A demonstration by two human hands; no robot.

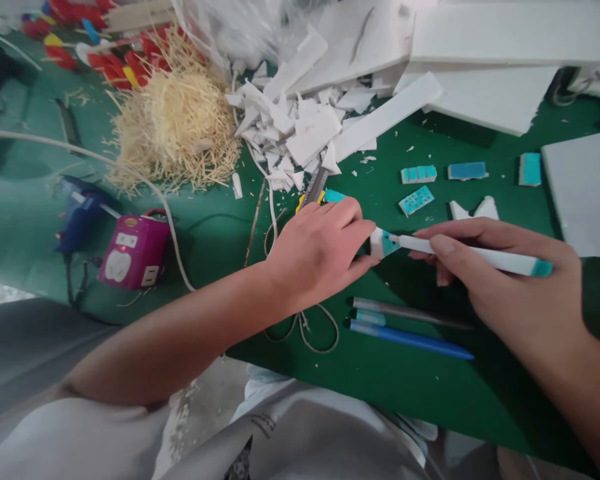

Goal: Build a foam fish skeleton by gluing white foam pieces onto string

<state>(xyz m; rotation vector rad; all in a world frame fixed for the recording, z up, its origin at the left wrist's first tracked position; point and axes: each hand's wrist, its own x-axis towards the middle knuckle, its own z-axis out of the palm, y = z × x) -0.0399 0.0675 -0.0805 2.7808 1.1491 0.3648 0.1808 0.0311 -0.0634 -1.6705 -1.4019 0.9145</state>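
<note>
One magenta socket box (130,257) is sitting toward the left of the green counter (380,363), and farther right my left grip (323,250) is pinching a small white foam piece (377,245) between thumb and fingers, its turquoise end facing right. Just beyond, a white marker (505,259) is meeting that end with its tip, my right grip (505,283) clamping its barrel. I am judging this step to be colouring the foam, and the next move is calling for a steady pinch and light strokes over the bare white.

On table (360,400): pens (410,339), between my forearms (180,340) | foam scraps (315,130), behind my left hand (320,247) | straw (180,127), left of scraps | glue gun (83,217), left-front of straw
</note>
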